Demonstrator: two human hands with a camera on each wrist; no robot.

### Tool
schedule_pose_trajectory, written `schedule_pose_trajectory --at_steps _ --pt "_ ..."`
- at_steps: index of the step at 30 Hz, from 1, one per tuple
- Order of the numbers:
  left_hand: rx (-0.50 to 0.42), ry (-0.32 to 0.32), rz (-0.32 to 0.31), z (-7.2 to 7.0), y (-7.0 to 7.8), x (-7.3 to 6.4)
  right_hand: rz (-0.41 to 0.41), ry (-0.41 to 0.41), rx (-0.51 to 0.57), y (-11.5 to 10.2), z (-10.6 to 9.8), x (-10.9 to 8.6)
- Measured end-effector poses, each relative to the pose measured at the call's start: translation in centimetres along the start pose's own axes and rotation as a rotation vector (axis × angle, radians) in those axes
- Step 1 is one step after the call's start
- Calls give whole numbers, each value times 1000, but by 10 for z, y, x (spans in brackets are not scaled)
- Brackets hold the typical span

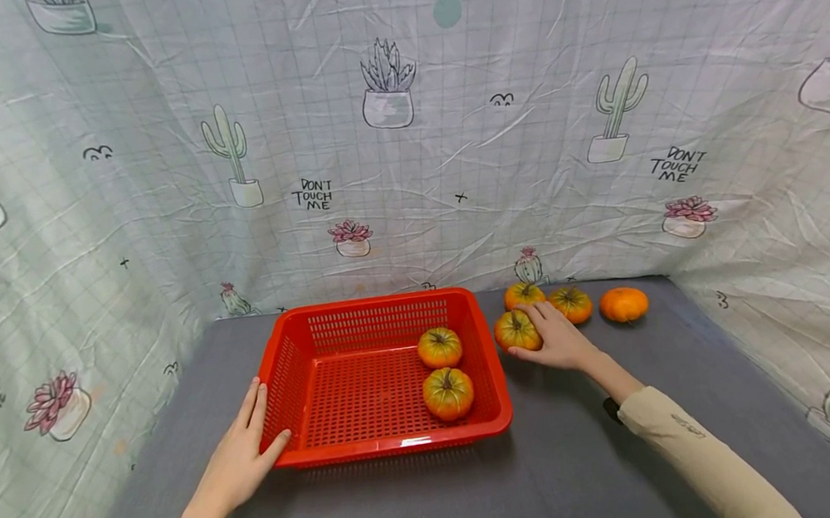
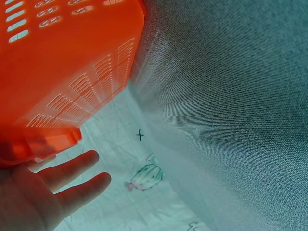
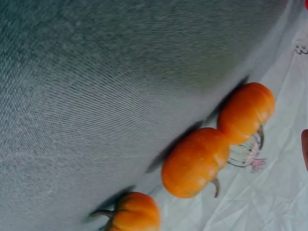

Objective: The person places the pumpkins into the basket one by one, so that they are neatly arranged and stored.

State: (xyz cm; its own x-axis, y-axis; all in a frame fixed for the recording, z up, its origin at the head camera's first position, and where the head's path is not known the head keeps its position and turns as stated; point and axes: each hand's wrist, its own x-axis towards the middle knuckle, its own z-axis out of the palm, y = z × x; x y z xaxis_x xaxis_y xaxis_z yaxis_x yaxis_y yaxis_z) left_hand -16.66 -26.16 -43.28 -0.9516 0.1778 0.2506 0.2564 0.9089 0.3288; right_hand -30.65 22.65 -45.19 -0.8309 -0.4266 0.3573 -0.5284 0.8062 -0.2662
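Observation:
A red perforated plastic basket (image 1: 384,447) stands on the grey table, with two small green-and-orange pumpkins, one (image 1: 439,347) behind the other (image 1: 448,394), along its right side. My left hand (image 1: 235,460) rests against the basket's left rim and front corner, fingers extended; the left wrist view shows fingers (image 2: 72,171) straight and spread beside the rim. Right of the basket, my right hand (image 1: 561,341) grips another small pumpkin (image 1: 516,331) between thumb and fingers. That pumpkin is out of the right wrist view, where just a fingertip (image 3: 305,147) shows at the edge.
Behind and right of my right hand, three more pumpkins sit near the table's back edge: one (image 1: 523,294) behind the gripped one, a second (image 1: 572,304) beside it, and an orange one (image 1: 624,304) farther right. A printed cloth (image 1: 406,168) hangs around the table.

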Motion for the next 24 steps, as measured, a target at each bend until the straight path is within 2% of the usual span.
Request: schedule_pose_trajectory --at_steps 7,17,24 --pt "7 -30 -23 -1 -1 -1 -12 13 16 -10 -7 0" --pt "34 -31 -27 -7 5 1 -29 50 43 -25 -25 3" --pt "18 -41 -21 -5 3 0 -61 29 75 -45 -36 7"
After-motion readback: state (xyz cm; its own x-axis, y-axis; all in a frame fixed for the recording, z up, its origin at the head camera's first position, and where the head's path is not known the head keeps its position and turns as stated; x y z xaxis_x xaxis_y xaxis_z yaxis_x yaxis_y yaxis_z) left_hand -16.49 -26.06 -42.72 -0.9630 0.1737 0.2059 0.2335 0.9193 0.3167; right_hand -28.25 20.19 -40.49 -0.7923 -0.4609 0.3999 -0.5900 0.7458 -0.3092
